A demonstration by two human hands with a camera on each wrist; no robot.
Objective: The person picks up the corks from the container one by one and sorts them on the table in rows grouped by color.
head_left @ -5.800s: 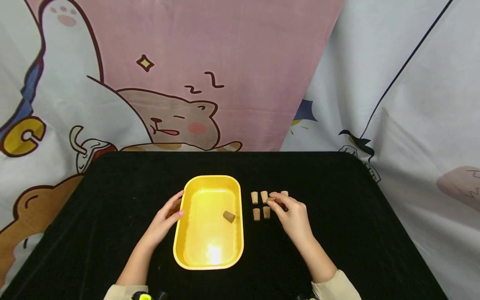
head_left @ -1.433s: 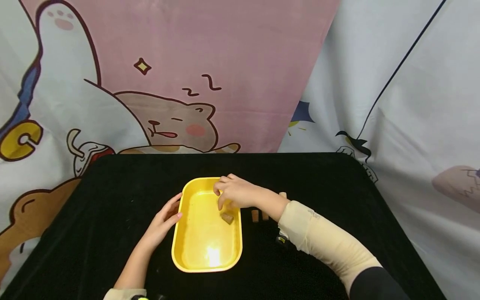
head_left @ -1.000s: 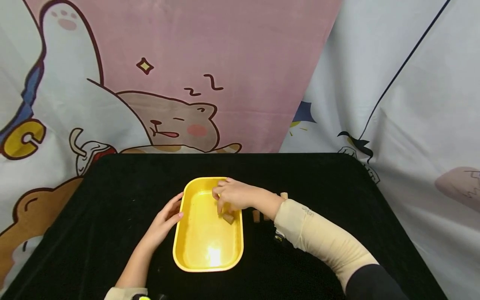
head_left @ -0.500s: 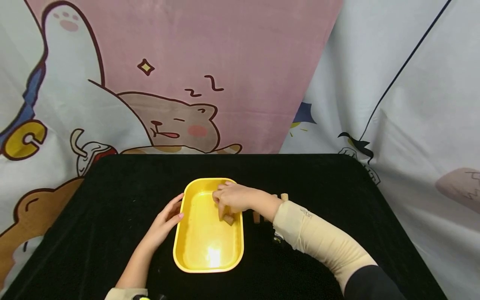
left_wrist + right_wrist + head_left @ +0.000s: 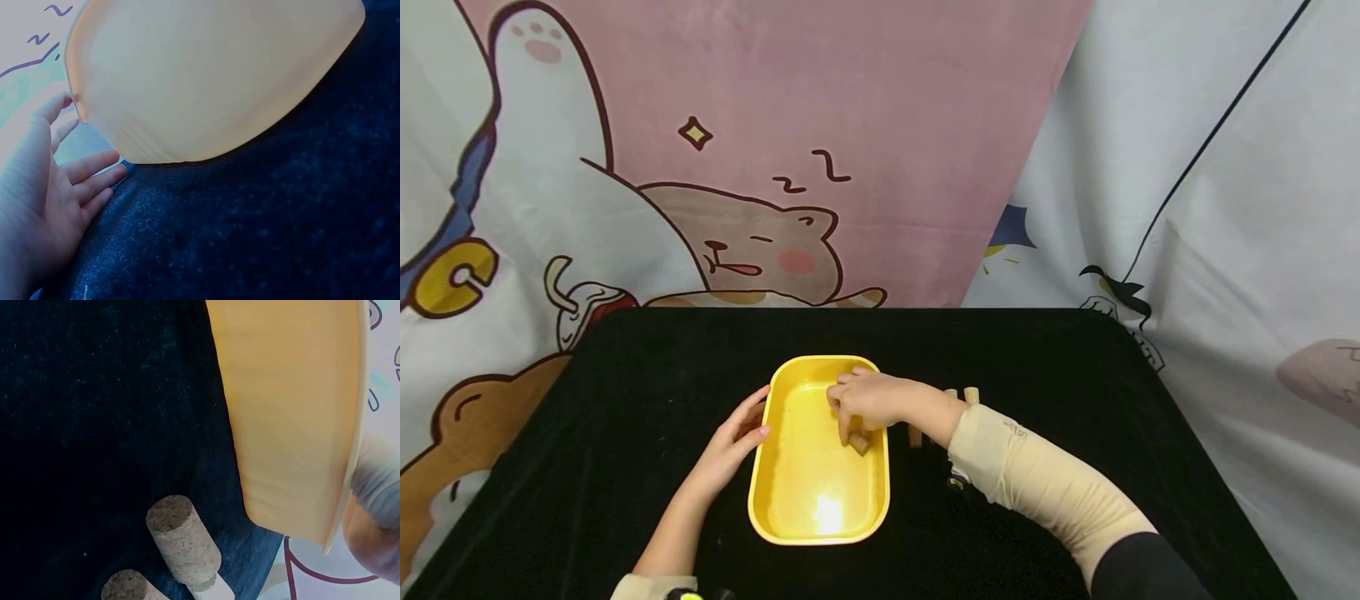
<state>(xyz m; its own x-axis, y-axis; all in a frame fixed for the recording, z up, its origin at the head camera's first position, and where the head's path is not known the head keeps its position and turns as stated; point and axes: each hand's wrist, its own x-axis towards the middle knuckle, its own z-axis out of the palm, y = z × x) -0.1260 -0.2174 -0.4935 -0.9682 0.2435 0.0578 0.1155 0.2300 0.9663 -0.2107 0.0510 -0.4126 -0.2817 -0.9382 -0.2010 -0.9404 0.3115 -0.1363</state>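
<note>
A yellow plastic tray (image 5: 820, 500) lies on the black cloth. My left hand (image 5: 733, 437) holds its left side, fingers loosely spread, with fingertips at the wall, as the left wrist view also shows. My right hand (image 5: 868, 398) reaches over the tray's right rim, its fingers curled down inside. A cork stopper (image 5: 860, 443) lies on the tray floor right at those fingertips, which pinch around it; the palm hides part of this spot. In the right wrist view the tray wall (image 5: 287, 425) covers the fingertips, and only part of the right hand (image 5: 378, 506) shows.
More cork stoppers stand on the cloth right of the tray: one cork (image 5: 972, 396) behind the right forearm, another cork (image 5: 915, 436) beside the rim. The forearm partly hides the group. Close by in the right wrist view is a large cork (image 5: 184, 540). A patterned curtain (image 5: 887, 100) hangs behind.
My right hand has gone from pinching a cork in the rows to inside the tray. Over the last second its fingers lower to the tray cork, which shifts slightly. The left hand stays.
</note>
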